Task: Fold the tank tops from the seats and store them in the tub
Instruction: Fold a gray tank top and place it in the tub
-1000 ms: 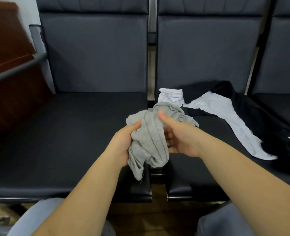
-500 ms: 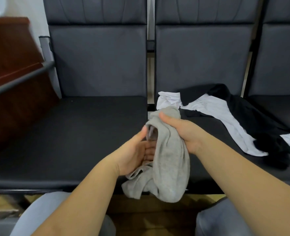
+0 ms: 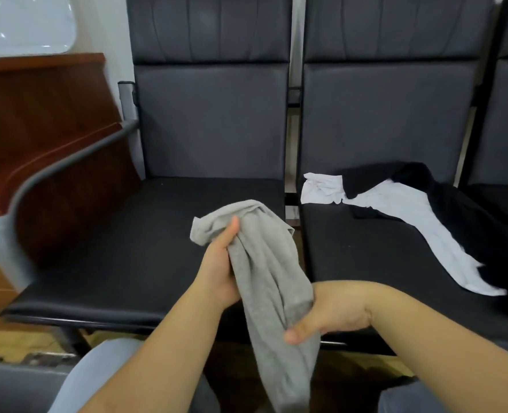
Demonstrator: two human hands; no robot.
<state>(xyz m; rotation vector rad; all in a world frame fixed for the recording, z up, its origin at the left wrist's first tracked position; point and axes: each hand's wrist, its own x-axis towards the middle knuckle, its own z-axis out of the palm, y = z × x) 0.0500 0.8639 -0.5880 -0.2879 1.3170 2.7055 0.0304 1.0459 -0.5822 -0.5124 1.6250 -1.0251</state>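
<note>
A bunched grey tank top [image 3: 264,263] hangs in front of the seats, held by both hands. My left hand [image 3: 220,269] grips its upper end, thumb pressed on the cloth. Lower down, my right hand [image 3: 327,317] grips the middle of the hanging cloth, thumb toward me. The bottom of the grey top dangles between my knees. A white tank top [image 3: 396,210] and a black tank top [image 3: 467,210] lie crumpled together on the right seat [image 3: 351,257]. No tub is in view.
The left seat [image 3: 121,242] is bare dark leather. A wooden counter [image 3: 38,129] with a grey armrest rail [image 3: 68,162] stands at the far left. A third seat [image 3: 506,198] shows at the right edge. My knees are at the bottom.
The grey top went from a ball to a long hanging bundle. My left hand moved up to grip its top end; my right hand slid down to its middle. The view shifted left.
</note>
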